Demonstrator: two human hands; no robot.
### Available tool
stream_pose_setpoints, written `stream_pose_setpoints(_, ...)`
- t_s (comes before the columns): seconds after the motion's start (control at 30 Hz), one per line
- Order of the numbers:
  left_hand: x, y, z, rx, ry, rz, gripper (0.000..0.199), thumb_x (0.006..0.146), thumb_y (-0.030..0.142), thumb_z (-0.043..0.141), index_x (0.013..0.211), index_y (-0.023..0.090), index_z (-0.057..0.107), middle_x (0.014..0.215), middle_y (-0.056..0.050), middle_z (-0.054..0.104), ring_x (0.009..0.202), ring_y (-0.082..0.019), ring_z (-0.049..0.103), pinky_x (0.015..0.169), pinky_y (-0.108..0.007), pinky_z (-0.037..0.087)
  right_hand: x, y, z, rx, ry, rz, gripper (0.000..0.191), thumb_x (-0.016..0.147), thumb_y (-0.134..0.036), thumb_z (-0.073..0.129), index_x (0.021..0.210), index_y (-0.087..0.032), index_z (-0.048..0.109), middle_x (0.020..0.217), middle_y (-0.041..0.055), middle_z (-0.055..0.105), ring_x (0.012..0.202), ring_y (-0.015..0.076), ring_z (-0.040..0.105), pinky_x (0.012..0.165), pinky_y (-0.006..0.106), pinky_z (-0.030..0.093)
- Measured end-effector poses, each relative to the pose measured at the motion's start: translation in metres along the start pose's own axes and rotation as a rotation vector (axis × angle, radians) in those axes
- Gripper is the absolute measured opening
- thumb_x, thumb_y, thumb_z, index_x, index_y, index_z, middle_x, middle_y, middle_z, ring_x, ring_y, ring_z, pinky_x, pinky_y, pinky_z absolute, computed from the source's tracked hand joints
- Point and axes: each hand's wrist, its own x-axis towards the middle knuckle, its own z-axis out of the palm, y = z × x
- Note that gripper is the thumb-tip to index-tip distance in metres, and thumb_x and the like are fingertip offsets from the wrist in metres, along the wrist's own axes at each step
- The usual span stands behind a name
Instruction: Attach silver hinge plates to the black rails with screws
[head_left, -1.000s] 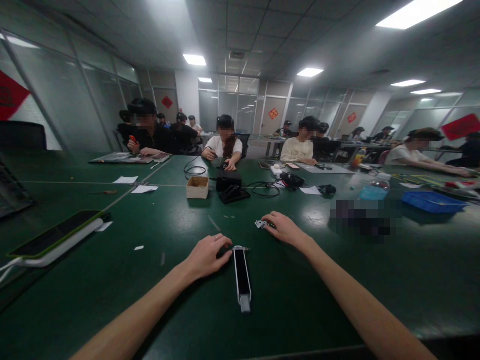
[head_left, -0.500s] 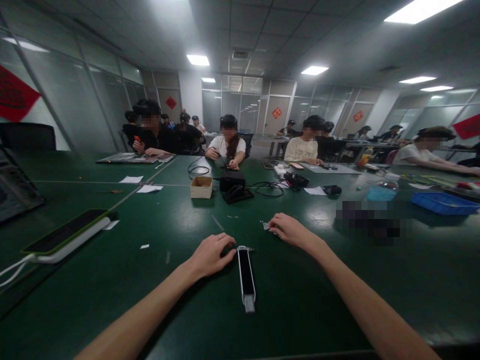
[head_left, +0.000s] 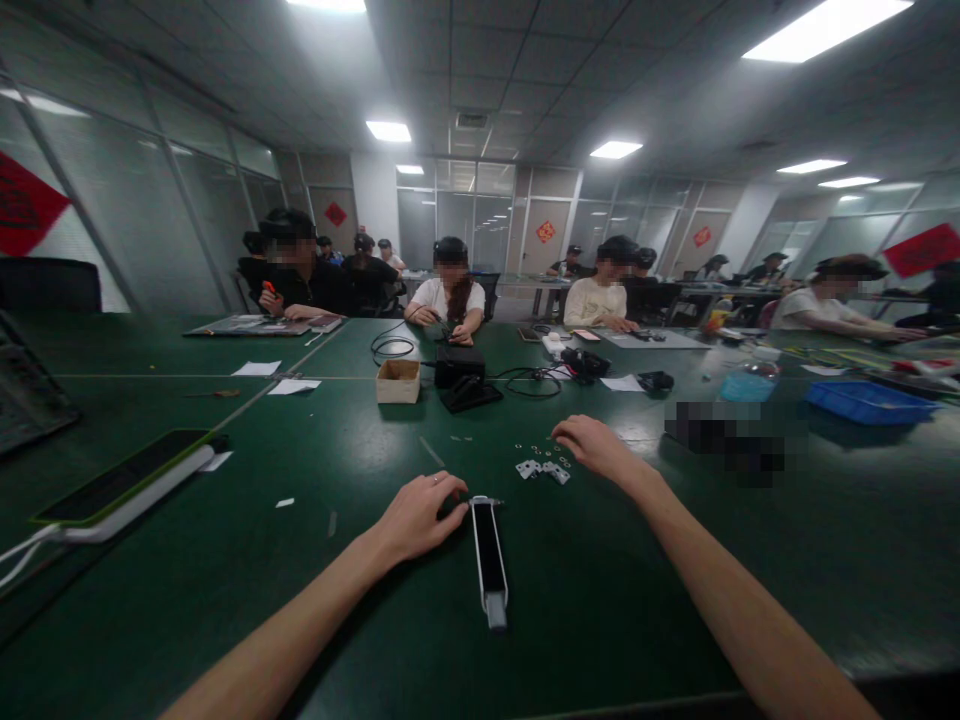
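Silver plates and small rings lie near the right hand, loosely curled; any pinched part is indiscernible. The left hand, half-curled, adjoins the white-framed device; grip unconfirmed. A sideways finger sweep could scatter the rings.

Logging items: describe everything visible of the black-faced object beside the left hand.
The long, narrow object has a black face, pale rim and grey near-end block; a thin piece crosses its far end. The rim looks like plastic. It lies on the green table, far end angled left. The left hand is beside that end; contact is unclear.
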Motion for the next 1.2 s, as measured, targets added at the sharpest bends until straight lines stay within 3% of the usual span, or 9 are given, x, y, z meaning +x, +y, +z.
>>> stream_pose_setpoints(0.33,-0.001,-0.001,-0.001,0.002,-0.006,-0.02,0.022,0.09,0.031,0.049,0.105,0.018,0.058,0.096,-0.005,0.063,0.083,-0.019,0.06,0.075,-0.032,0.047,0.033,-0.012,0.022,-0.028,-0.132,0.08,0.018,0.085,-0.032,0.059,0.088,-0.02,0.072,0.092,0.0087,0.07,0.086,0.0204,0.064,0.072,0.025,0.046)
stream_pose_setpoints(0.73,-0.002,0.005,-0.004,0.007,-0.024,-0.01,0.021,0.091,0.03,0.05,0.106,0.017,0.057,0.099,-0.005,0.063,0.087,-0.018,0.061,0.079,-0.032,0.047,0.053,-0.016,0.032,-0.025,-0.305,0.266,0.015,0.082,-0.024,0.059,0.079,-0.014,0.07,0.086,0.0134,0.07,0.077,0.0208,0.068,0.06,0.024,0.048)
stream_pose_setpoints(0.83,-0.003,0.006,-0.006,-0.001,-0.024,-0.017,0.022,0.091,0.031,0.05,0.107,0.017,0.057,0.099,-0.005,0.063,0.088,-0.018,0.06,0.08,-0.033,0.047,0.056,-0.017,0.031,-0.036,-0.338,0.283,0.015,0.084,-0.026,0.061,0.087,-0.013,0.068,0.093,0.0122,0.068,0.082,0.0197,0.066,0.066,0.026,0.05)
stream_pose_setpoints(1.0,-0.002,0.004,-0.004,0.002,-0.011,-0.019,0.022,0.091,0.031,0.05,0.107,0.017,0.057,0.099,-0.005,0.063,0.086,-0.018,0.06,0.078,-0.033,0.047,0.06,-0.02,0.03,-0.074,-0.369,0.307,0.03,0.092,-0.033,0.056,0.117,-0.016,0.055,0.117,0.0082,0.058,0.098,0.0199,0.06,0.083,0.039,0.052)
stream_pose_setpoints(1.2,-0.002,0.003,-0.004,-0.002,-0.004,-0.034,0.022,0.09,0.032,0.05,0.105,0.018,0.058,0.097,-0.004,0.063,0.083,-0.019,0.059,0.073,-0.032,0.046,0.061,-0.025,0.029,-0.082,-0.31,0.3,0.031,0.092,-0.032,0.056,0.119,-0.016,0.055,0.119,0.009,0.057,0.1,0.0208,0.059,0.084,0.04,0.051)
